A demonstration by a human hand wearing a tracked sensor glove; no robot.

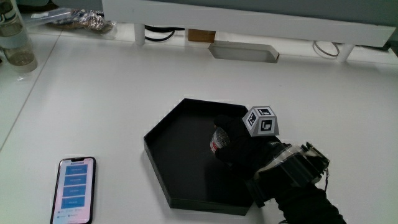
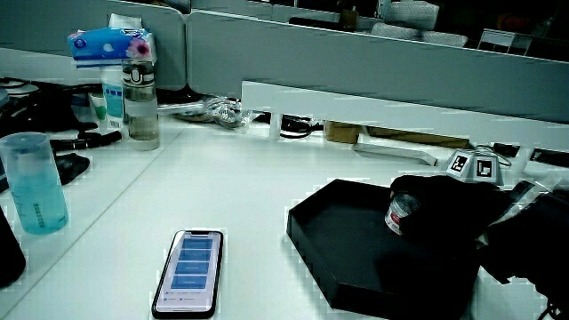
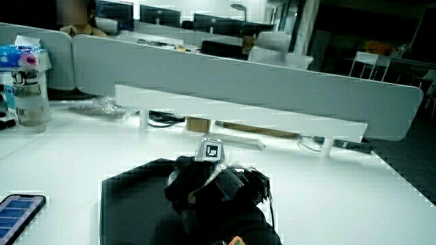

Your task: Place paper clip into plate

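The hand (image 1: 239,143) is seen over the black six-sided plate (image 1: 163,165), above the part of the plate's floor that lies toward its forearm (image 1: 305,193), which reaches in across the plate's rim from the table's edge nearest the person. The fingers are curled closely around a small silvery object (image 1: 217,142) with a red mark. Its exact kind cannot be made out, though it looks thicker than a bare wire clip. The object is held at the fingertips, inside the outline of the plate and above its dark floor. Whether it touches the floor cannot be told. In a side view the same object (image 2: 399,214) is shown gripped at the front of the hand (image 2: 444,204), just over the plate (image 2: 347,222), with the patterned cube (image 2: 474,165) standing on the glove's back. In the main view the cube (image 1: 261,120) is found near the plate's rim farther from the person. A phone (image 1: 74,190) with a lit screen is laid flat on the table beside the plate, well apart from it. A clear bottle (image 2: 140,102) and a blue cup (image 2: 34,182) are stood farther off, the cup nearer to the person than the bottle.
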